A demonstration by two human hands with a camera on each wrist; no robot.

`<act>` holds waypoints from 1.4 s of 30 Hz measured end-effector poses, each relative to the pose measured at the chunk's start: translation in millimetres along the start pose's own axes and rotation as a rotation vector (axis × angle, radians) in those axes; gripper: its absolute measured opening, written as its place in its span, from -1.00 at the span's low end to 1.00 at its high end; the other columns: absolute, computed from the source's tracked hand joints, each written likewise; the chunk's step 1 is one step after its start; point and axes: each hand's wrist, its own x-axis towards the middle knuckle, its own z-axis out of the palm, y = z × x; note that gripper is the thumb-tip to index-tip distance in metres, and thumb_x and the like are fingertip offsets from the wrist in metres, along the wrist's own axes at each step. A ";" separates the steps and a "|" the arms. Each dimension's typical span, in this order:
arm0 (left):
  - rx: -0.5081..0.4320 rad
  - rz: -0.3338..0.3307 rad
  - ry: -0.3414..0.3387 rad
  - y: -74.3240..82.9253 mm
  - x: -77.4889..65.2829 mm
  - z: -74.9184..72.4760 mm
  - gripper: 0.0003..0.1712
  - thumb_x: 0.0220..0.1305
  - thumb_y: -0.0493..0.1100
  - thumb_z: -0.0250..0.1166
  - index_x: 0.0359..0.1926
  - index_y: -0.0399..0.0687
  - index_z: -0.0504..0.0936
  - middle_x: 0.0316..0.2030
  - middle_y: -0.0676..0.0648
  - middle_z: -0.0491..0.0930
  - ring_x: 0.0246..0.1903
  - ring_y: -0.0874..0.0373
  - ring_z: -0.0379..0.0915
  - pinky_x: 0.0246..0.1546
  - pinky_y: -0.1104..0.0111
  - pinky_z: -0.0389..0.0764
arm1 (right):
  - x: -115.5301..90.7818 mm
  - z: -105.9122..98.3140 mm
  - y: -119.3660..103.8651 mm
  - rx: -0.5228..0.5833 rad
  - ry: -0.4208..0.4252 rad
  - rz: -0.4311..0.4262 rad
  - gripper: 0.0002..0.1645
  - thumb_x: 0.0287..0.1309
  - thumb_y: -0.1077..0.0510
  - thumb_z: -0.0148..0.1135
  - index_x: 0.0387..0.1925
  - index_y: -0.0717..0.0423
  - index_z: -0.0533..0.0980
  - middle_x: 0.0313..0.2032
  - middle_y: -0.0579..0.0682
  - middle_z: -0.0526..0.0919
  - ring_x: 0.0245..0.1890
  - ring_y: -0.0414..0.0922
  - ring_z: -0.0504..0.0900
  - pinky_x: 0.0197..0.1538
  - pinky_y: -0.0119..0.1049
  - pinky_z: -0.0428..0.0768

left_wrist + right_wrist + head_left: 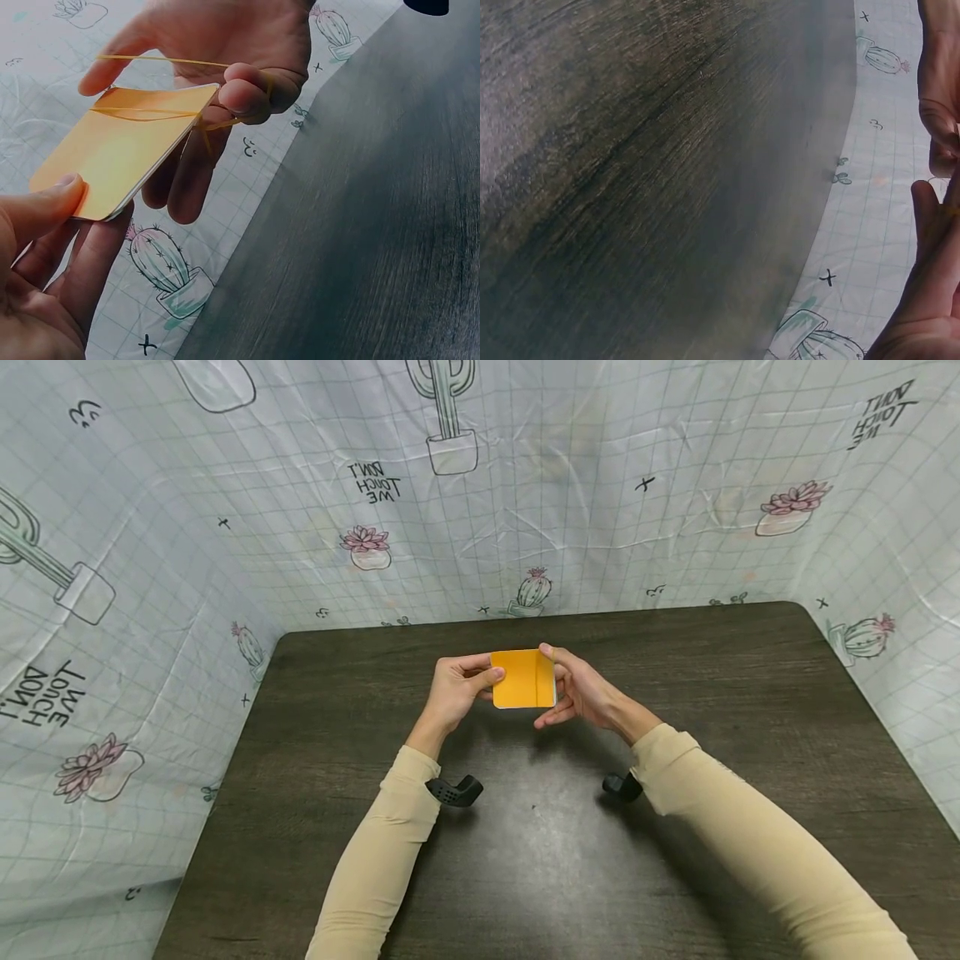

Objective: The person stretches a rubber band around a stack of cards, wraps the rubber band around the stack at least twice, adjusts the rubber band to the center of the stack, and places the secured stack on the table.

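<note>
An orange pad of cards [522, 678] is held above the dark table [525, 877], near its far middle. My left hand [480, 681] pinches the pad's left edge, thumb on top [52, 199]. My right hand [558, 689] is at the pad's right end. A thin yellow rubber band [150, 59] is stretched between its thumb and curled forefinger [244, 94], and a strand crosses the pad [120, 150] near that end. In the right wrist view only the edge of the right hand [922, 315] shows.
A white sheet printed with cacti and a grid [480, 527] walls the table at the back and on both sides. Black wrist mounts [453, 792] [622, 787] hang under both beige sleeves. The tabletop carries no other objects.
</note>
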 end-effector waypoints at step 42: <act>-0.125 0.045 0.330 12.9 6.8 -10.1 -0.72 0.26 -0.39 0.39 -0.02 -0.44 0.70 -0.36 -0.08 0.69 -0.39 0.16 0.69 -0.50 0.43 0.69 | -10.9 16.5 23.8 0.211 0.319 -0.118 -0.57 0.52 0.06 0.06 0.23 0.26 0.46 0.14 0.23 0.49 0.04 0.05 0.63 0.18 -0.04 0.59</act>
